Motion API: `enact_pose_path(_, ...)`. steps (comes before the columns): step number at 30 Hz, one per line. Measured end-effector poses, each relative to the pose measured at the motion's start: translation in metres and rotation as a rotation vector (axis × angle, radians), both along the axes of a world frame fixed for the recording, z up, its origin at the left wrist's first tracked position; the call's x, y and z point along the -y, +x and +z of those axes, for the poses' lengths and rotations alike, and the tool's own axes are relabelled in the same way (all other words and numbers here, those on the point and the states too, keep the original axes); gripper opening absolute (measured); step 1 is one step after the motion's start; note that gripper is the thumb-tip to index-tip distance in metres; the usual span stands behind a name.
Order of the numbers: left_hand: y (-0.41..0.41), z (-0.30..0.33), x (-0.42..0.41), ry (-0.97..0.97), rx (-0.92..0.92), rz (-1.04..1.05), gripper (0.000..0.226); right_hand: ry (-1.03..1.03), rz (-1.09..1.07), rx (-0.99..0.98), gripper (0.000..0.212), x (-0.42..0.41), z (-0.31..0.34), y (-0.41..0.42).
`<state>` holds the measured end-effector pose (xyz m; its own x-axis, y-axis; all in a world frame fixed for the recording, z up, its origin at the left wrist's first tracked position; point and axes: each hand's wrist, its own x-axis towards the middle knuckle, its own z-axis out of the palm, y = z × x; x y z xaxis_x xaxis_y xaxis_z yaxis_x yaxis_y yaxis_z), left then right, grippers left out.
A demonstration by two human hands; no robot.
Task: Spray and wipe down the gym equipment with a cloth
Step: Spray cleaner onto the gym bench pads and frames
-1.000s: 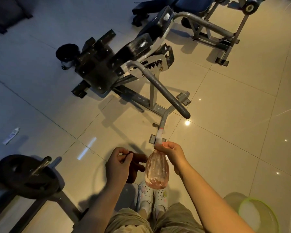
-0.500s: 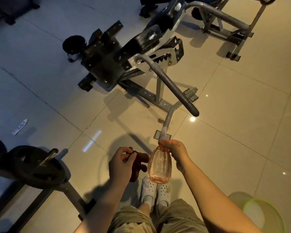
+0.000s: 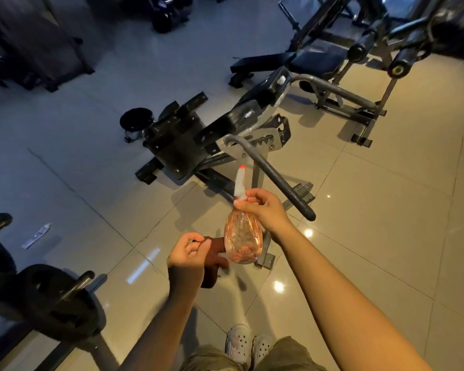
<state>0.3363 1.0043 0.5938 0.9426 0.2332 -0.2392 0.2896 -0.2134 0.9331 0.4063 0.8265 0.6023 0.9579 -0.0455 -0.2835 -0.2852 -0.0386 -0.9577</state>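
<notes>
My right hand [image 3: 263, 210] grips the neck of a clear pink spray bottle [image 3: 243, 241], its white nozzle with an orange tip pointing up and away toward the bench. My left hand [image 3: 189, 253] holds a dark brown cloth [image 3: 214, 259] just left of the bottle; most of the cloth hangs behind the hand. Ahead on the tiled floor stands a black padded gym bench [image 3: 225, 127] on a grey frame. Its long grey handle bar [image 3: 273, 175] slants down toward my right hand and ends just right of it.
A rack of black weight plates [image 3: 51, 295] stands at the lower left. More benches and machines [image 3: 359, 70] fill the back right. A small black stool [image 3: 137, 121] sits left of the bench. A white wrapper [image 3: 36, 235] lies on the floor. My feet in pale clogs [image 3: 248, 342] are below.
The view has tilted up, showing more of the room. My right hand has raised the bottle and lifted its nozzle toward the bench. My left hand keeps the cloth.
</notes>
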Motion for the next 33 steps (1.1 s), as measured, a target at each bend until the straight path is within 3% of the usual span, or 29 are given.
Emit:
enact_pose_path(2,0.001,0.011,-0.003,-0.222,-0.001,0.039,0.014,0.005,0.005,0.014,0.025,-0.003,0.005,0.005)
enact_pose_path(4,0.0,0.018,-0.004,-0.301,0.024,0.063,0.015,0.001,0.032,0.018,0.032,-0.004,0.008,0.008)
enact_pose_path(9,-0.001,0.015,-0.002,-0.216,0.03,0.057,0.016,-0.013,0.002,-0.022,0.023,-0.003,0.007,0.002)
enact_pose_path(13,-0.001,-0.01,0.008,-0.117,-0.008,-0.011,0.021,0.006,-0.063,-0.05,0.03,0.013,-0.001,-0.022)
enact_pose_path(18,-0.008,-0.028,0.055,-0.01,-0.001,-0.25,0.02,-0.053,-0.286,-0.01,0.05,0.059,-0.007,-0.075)
enact_pose_path(23,-0.029,-0.032,0.133,-0.007,-0.058,-0.524,0.027,-0.144,-0.572,0.054,0.046,0.124,-0.007,-0.146)
enact_pose_path(30,-0.116,-0.021,0.234,-0.042,-0.07,-0.863,0.018,-0.19,-0.907,0.023,0.052,0.213,-0.015,-0.281)
enact_pose_path(33,-0.171,-0.023,0.284,0.004,-0.064,-0.959,0.027,-0.203,-1.031,-0.008,0.055,0.252,-0.027,-0.354)
